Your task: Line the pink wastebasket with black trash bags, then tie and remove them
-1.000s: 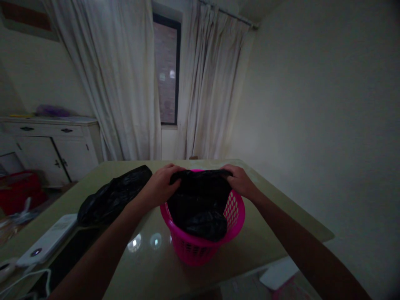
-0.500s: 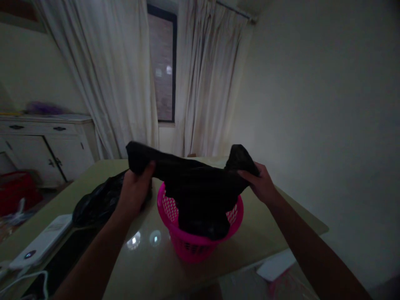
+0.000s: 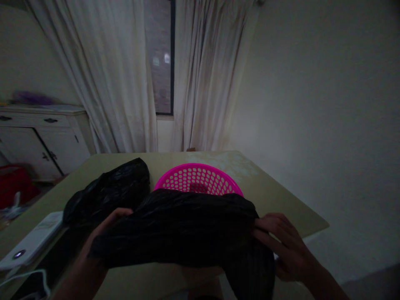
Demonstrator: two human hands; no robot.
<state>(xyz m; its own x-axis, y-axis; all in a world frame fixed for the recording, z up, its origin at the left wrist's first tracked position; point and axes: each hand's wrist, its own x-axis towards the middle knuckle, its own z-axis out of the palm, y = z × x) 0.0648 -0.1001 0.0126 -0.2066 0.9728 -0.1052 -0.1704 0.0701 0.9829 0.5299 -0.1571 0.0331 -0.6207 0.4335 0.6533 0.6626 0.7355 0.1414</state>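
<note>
A black plastic bag point(image 3: 184, 229) is stretched sideways between my two hands, in front of a pink perforated basket point(image 3: 200, 167). My left hand point(image 3: 108, 227) grips the bag's left end, its fingers partly covered by the plastic. At the other end, my right hand point(image 3: 283, 243) pinches the bag between thumb and fingers, and a loose part hangs down beside it. The bag hides the basket's near side; its far inner wall shows above the black plastic. Another crumpled black plastic bag point(image 3: 115, 187) lies on the table to the left of the basket.
The pale table point(image 3: 268, 183) reaches toward the curtains point(image 3: 121, 83) and the wall on the right. A white flat device point(image 3: 33, 241) with a cable point(image 3: 31, 273) lies at the table's left. Beyond stand a white cabinet point(image 3: 59, 137) and a red bag point(image 3: 15, 185).
Both hands have drawn the black bag down and toward me, out of the basket's opening to its near side. The basket's far inner wall now shows. The view has shifted slightly.
</note>
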